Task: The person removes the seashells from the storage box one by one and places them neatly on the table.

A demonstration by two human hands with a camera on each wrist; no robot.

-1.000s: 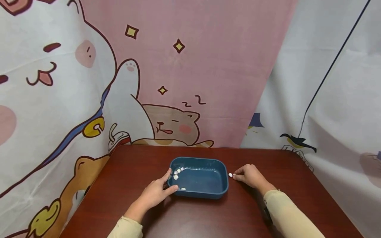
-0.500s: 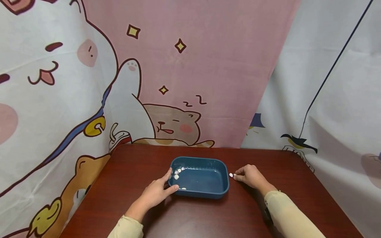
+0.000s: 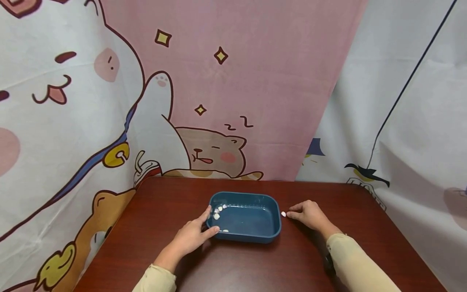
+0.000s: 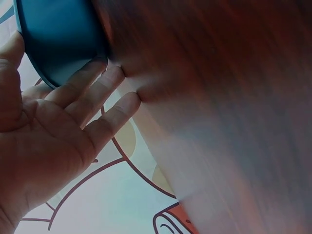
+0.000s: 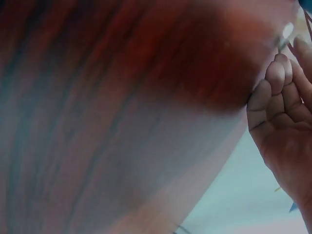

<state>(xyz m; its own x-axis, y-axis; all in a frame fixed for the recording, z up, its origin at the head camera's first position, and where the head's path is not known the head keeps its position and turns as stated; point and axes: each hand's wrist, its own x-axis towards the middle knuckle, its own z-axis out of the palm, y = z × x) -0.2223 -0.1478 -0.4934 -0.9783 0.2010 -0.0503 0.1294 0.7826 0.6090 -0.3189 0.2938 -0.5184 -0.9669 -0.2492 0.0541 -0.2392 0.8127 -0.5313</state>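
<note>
Blue tray (image 3: 248, 221): toward the far edge of the table (image 3: 240, 263); white bits (image 3: 217, 216) inside, only in my head view.
Left hand (image 3: 188, 236): straight-fingered, touching the tray's left end.
Right hand (image 3: 310, 215): beside a loose white piece (image 3: 283, 214); pinching or not, I can't tell.

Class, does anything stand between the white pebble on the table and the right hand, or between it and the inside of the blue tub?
Nothing visible stands between the white pebble and the right hand; its fingertips are close by. Toward the inside of the blue tub, only the tub's own right wall stands in the way.
</note>
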